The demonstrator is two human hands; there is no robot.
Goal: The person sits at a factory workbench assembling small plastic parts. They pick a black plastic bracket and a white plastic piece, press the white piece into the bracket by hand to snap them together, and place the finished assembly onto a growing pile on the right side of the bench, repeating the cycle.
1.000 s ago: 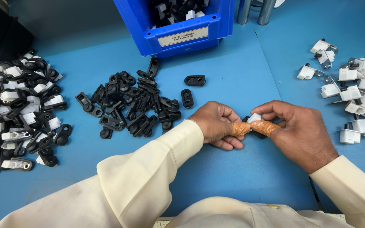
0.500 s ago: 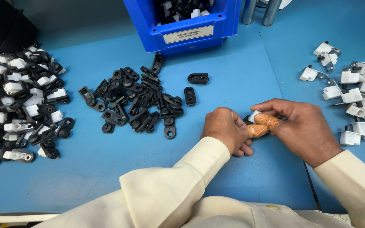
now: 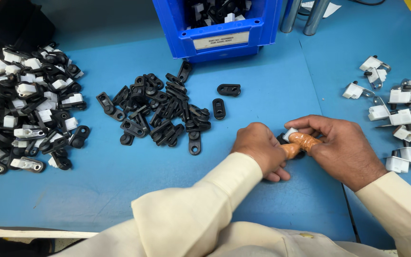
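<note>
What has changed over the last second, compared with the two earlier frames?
Little. Both hands stay pressed together over the same small piece: the left hand and right hand still pinch a white-and-black clip between capped thumbs, nothing picked up or released. The view has shifted slightly. The black parts pile, the assembled pile, the white clips and the blue bin lie as before.

Single head-worn view, looking steeply down and forward over the wearer's cream sleeves onto the blue table. Close range: the left hand and right hand sit low centre-right. Blue bin at top edge marks the far limit.
</note>
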